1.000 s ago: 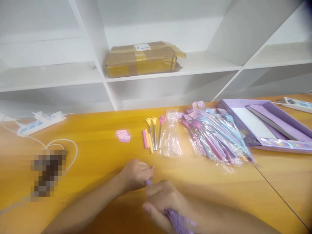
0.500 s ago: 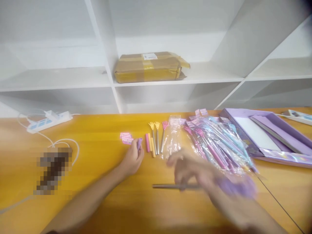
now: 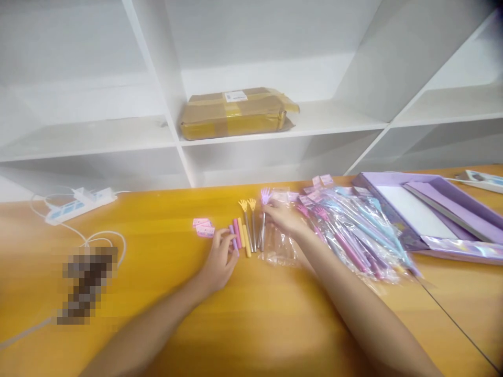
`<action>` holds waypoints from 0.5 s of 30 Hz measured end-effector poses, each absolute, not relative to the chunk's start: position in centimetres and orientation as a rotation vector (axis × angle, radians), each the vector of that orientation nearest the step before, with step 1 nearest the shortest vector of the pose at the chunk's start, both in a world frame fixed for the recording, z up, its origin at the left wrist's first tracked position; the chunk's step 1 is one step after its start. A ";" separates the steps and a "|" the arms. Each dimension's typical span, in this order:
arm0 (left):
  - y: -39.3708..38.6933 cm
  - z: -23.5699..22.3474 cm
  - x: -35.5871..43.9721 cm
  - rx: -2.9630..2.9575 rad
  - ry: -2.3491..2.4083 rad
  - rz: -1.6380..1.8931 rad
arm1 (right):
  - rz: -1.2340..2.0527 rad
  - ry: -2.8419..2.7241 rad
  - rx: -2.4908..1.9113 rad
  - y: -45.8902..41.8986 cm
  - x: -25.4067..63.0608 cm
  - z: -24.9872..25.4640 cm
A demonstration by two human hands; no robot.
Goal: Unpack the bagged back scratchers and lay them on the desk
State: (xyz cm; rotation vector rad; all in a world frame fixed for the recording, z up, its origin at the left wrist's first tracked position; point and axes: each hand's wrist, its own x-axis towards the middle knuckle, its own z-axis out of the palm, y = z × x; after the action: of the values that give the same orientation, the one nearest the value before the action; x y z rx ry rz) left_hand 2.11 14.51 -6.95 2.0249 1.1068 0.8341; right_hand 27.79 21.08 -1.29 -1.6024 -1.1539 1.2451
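Observation:
My left hand (image 3: 218, 262) pinches a short purple handle sleeve (image 3: 233, 236), laid beside a pink sleeve (image 3: 238, 234) and two yellow sleeves (image 3: 243, 238). With closed fingers, my right hand (image 3: 283, 219) grips a back scratcher with a purple hand-shaped head (image 3: 265, 195) and a thin metal rod. It lies over the spot at the right of two yellow-headed back scratchers (image 3: 248, 205); the pink-headed one there is mostly hidden. Clear plastic wrappers (image 3: 281, 248) sit under and beside my right hand. Small pink cards (image 3: 203, 226) rest left of the sleeves.
Several bagged back scratchers (image 3: 353, 230) are piled on the right, against an open purple box (image 3: 377, 193). White power strips (image 3: 80, 206) with cables lie at both sides. A taped cardboard parcel (image 3: 236, 112) occupies the white shelf behind the table.
My right hand has carried the purple back scratcher from the front of the table up to the row of other scratchers. My left hand has lowered the purple sleeve beside the pink one.

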 end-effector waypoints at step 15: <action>14.5 -6.9 1.4 2.359 1.054 0.729 | 0.764 -1.549 -1.920 17.4 30.8 4.9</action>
State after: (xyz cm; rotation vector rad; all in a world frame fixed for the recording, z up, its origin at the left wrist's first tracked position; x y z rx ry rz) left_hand 1.41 14.46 -6.93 2.3587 1.0538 0.7290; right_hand 30.81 17.35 4.86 -1.9203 -1.5491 0.7639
